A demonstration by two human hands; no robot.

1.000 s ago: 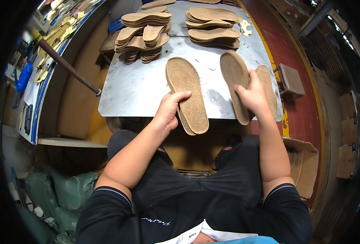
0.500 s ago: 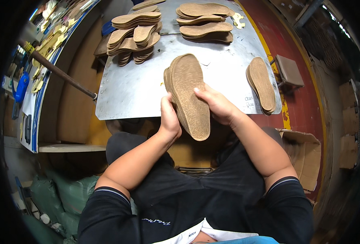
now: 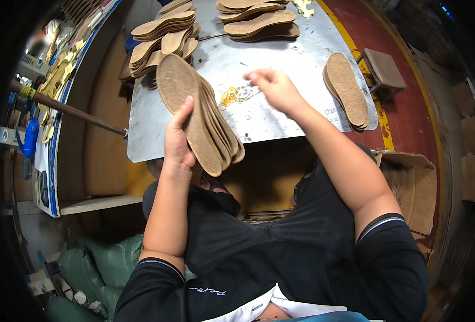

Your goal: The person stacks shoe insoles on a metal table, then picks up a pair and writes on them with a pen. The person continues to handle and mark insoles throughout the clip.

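My left hand (image 3: pixel 179 131) grips a fanned stack of brown cork-like shoe insoles (image 3: pixel 186 102), its thumb across the top one. The stack is tilted over the table's near edge. My right hand (image 3: pixel 277 91) is raised above the metal tabletop, apart from the stack. Its fingers are bent together and slightly blurred; anything between the fingertips is too small to make out. Just left of it lies a small heap of yellow and pale loops that look like rubber bands (image 3: pixel 230 96).
Piles of insoles stand at the back left (image 3: pixel 165 26) and back middle (image 3: pixel 261 24) of the metal table (image 3: pixel 280 126). Another insole stack (image 3: pixel 347 88) lies at the right edge. A stool (image 3: pixel 385 70) and cardboard box (image 3: pixel 414 182) are to the right; a metal bar (image 3: pixel 82 110) slants in from the left.
My right hand has let go of the insole stack and moved up over the table. My left hand has carried the stack leftward and tilted it, uncovering the small heap of loops.
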